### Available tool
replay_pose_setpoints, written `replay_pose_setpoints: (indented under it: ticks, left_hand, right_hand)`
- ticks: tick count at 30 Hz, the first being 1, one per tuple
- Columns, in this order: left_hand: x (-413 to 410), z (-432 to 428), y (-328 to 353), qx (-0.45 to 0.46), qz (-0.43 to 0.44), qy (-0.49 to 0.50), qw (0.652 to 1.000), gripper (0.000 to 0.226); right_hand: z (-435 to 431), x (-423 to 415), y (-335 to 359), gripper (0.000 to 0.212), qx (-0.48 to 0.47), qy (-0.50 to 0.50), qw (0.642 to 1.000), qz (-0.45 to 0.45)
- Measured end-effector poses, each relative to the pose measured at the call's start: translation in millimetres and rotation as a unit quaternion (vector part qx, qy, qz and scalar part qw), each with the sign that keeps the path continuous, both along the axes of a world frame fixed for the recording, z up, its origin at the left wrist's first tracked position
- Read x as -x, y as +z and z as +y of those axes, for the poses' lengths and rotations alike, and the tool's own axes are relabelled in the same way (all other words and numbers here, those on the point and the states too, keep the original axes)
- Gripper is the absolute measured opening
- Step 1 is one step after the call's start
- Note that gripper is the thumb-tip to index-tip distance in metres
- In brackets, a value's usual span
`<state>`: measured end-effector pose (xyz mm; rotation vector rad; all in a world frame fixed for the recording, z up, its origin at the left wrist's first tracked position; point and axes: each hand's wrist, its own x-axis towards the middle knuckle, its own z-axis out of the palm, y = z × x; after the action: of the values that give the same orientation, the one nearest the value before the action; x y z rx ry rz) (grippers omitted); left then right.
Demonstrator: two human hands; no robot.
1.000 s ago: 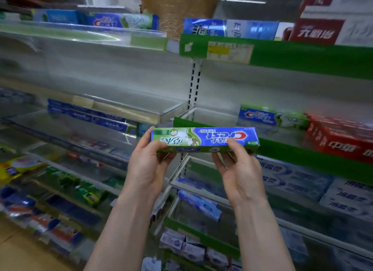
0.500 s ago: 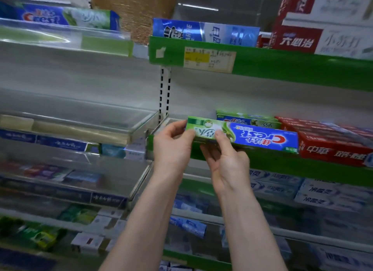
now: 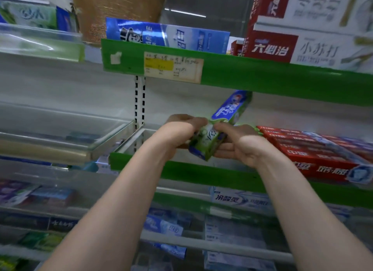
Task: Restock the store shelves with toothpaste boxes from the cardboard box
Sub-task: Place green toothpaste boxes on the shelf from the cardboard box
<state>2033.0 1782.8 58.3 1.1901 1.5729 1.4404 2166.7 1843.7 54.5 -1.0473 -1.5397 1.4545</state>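
A green and blue Crest toothpaste box (image 3: 226, 119) points away from me into the green-edged shelf (image 3: 201, 176), its far end raised toward the back wall. My left hand (image 3: 177, 133) grips the near end from the left. My right hand (image 3: 236, 143) grips the same end from the right. The box's near green end shows between my fingers. The cardboard box is not in view.
Red toothpaste boxes (image 3: 314, 149) lie on the same shelf just right of my hands. The green shelf above (image 3: 242, 75) carries a price label, blue boxes and red-white boxes. A glass-fronted shelf (image 3: 60, 145) stands to the left. Lower shelves hold more boxes.
The box has turned from lying sideways along the shelf front to pointing lengthwise into the shelf. Both hands have moved together onto its near end and forward.
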Motion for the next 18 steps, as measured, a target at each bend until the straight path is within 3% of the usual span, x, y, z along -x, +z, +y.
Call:
replay_pose_setpoints:
  ticks: [2,6,11,15,18]
  left_hand:
    - [-4.8,18.3,-0.9,0.009,-0.074,-0.025,0.997,0.024]
    - [-7.9,47.5,-3.4,0.004,-0.095,-0.034,0.995,0.022]
    - [-4.9,64.1,-7.0,-0.022,-0.178,-0.009,0.984,0.019]
    - [-0.2,65.9,-8.4,-0.038,-0.292,0.001,0.956,0.01]
    - [5.5,65.3,-7.6,-0.072,-0.307,0.022,0.949,0.04]
  right_hand:
    - [13.5,-5.4,3.9,0.026,-0.029,0.002,0.998,-0.064]
    - [35.3,-19.3,16.0,0.03,-0.125,0.011,0.971,-0.204]
    - [46.2,-37.4,32.2,0.041,-0.208,0.046,0.924,-0.316]
    - [52.1,-48.6,39.2,0.027,-0.236,0.063,0.905,-0.349]
    - [55.7,-54.0,44.3,0.03,-0.261,0.069,0.891,-0.366]
